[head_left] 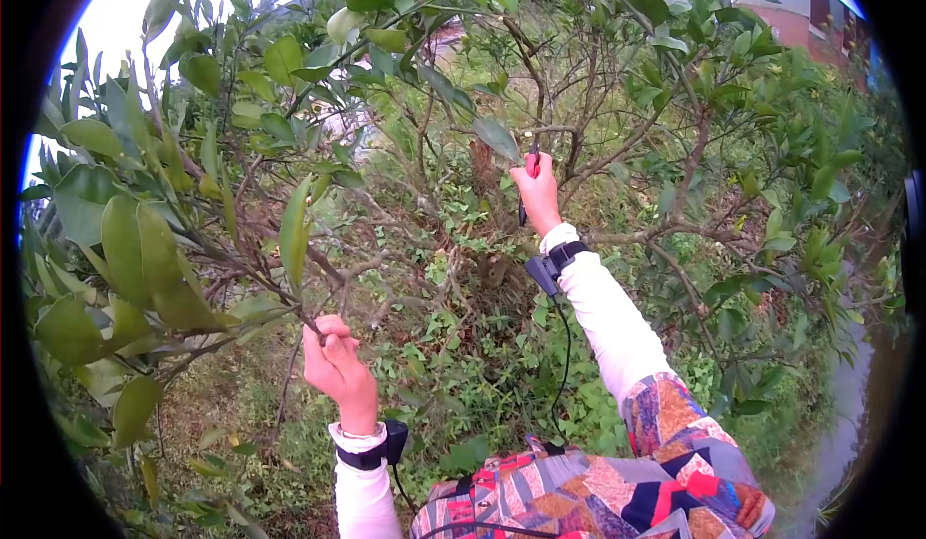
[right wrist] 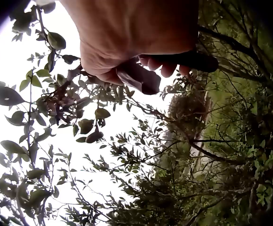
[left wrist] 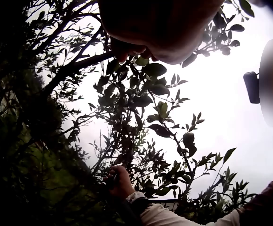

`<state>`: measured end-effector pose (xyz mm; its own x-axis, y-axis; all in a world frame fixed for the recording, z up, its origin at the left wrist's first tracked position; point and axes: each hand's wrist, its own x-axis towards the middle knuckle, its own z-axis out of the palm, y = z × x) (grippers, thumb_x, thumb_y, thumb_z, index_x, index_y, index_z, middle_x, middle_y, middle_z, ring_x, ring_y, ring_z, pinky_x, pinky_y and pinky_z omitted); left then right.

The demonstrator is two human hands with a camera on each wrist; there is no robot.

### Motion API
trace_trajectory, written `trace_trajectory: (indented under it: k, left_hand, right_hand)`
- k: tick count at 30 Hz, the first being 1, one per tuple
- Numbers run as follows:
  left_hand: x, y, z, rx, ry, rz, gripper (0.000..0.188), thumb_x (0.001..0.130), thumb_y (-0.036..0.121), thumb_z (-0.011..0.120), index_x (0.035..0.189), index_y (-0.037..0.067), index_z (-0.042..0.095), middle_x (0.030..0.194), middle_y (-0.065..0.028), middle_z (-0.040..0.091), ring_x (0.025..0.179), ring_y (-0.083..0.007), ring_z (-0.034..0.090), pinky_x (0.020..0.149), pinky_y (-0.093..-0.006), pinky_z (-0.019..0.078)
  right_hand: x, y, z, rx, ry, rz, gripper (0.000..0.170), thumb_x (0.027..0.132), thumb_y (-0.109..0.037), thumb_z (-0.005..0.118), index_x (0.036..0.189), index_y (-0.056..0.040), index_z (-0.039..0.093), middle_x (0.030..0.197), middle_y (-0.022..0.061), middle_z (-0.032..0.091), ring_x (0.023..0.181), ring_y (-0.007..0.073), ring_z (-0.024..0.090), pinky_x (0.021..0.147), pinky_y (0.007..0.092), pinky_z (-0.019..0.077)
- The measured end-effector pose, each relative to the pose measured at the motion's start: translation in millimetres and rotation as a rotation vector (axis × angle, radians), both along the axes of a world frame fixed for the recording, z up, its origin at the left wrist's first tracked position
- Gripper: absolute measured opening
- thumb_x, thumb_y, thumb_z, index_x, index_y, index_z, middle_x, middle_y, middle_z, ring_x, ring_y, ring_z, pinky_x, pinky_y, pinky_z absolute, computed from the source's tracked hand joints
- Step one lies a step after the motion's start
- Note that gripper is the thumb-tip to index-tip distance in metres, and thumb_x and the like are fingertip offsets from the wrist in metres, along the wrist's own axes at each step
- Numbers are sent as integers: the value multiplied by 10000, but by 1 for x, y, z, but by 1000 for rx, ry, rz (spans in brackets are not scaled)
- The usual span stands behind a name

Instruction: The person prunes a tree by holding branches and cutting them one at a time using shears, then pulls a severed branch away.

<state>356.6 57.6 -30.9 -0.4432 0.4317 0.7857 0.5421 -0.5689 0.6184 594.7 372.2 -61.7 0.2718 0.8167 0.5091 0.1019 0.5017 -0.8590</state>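
Note:
At the lower left of the head view, my left hand (head_left: pixel 340 370) pinches a thin leafy branch (head_left: pixel 275 293) between thumb and fingers. Farther out and to the right, my right hand (head_left: pixel 538 192) grips a dark-handled tool with red on it (head_left: pixel 531 163), its tip up among thin twigs. In the right wrist view the right hand (right wrist: pixel 136 33) has its fingers curled round the dark handles (right wrist: pixel 193 60). The left wrist view shows the left hand (left wrist: pixel 160 28) large and dark at the top, its hold hidden, and the right hand (left wrist: pixel 121 182) below among branches.
Leafy branches (head_left: pixel 125 249) crowd the left side, and bare limbs (head_left: pixel 666 232) cross on the right. Green undergrowth (head_left: pixel 502 346) covers the ground below. A building (head_left: pixel 796 18) stands at the upper right. Black cables (head_left: pixel 566 365) run from the wrist cameras to the body.

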Motion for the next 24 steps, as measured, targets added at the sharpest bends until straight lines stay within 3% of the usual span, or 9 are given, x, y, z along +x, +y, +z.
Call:
trace_trajectory:
  k: [4,11,19,24]
  left_hand:
    - [7,-6,-6,13,39,30,344,1072,315,438,928,13,519,928,-50,550,614,-46,412,567,-208,382]
    - [13,-12,-12,32,27,20,346,1072,310,437,907,16,514,900,-48,541,592,-41,385,550,-200,360]
    - [12,-19,-20,35,34,40,359,1075,304,423,892,7,507,897,-55,542,574,-45,369,543,-201,347]
    - [9,-19,-13,14,67,50,370,1078,306,409,888,5,511,883,-57,534,552,-50,357,543,-207,356]
  right_hand:
    - [-2,8,-5,38,-45,-86,377,860,-184,634,1181,-46,494,882,77,554,783,190,533,749,334,456]
    - [-7,9,-1,147,43,-62,377,866,-166,614,1193,-34,480,964,92,555,841,209,533,792,347,456]
    - [-8,24,-6,204,62,-181,391,864,-154,636,1179,-8,455,791,96,557,707,215,523,693,359,462]
    - [-10,17,-9,213,38,-226,346,859,-160,664,1118,-4,496,748,147,599,659,245,573,646,377,479]
